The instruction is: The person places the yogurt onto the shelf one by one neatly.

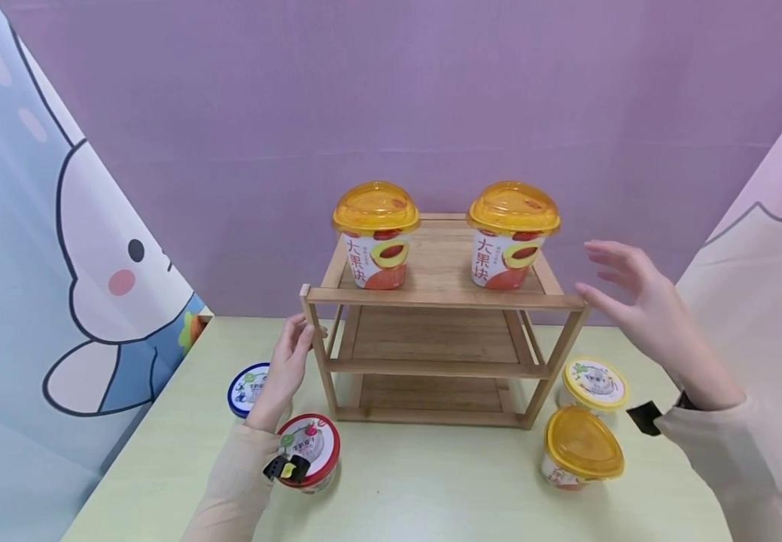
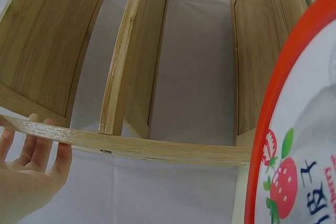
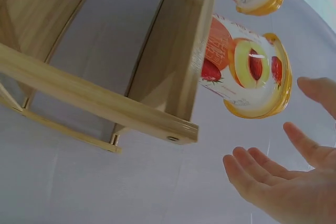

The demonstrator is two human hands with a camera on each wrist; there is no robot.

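Between our two hands stands a pale-brown, three-tiered wooden rack (image 1: 445,299). We have the left hand (image 1: 289,357) wrapped about its left upright (image 2: 157,148), fingers behind and thumb in front; how hard it presses we cannot quite tell, since the wrist camera catches only part of that hand. The right hand (image 1: 634,290) is spread beside the rack's other end, holding nothing. On the top tier stand a white, fruit-printed tapering cup with a domed orange lid (image 1: 378,248) nearer the left hand, and its twin (image 1: 509,252) nearer the right.

We judge the rack stiff, fairly light but bulky, its smooth bars a little slippery; we would take both uprights and keep it level, as the cups look loose and could slide. Their thin walls probably give, so we would hold them below the lids.

From the head, our right thumb seems to meet the rack's corner; the right wrist view shows a gap. Only the left wrist view brings the fingertips clearly past the post.
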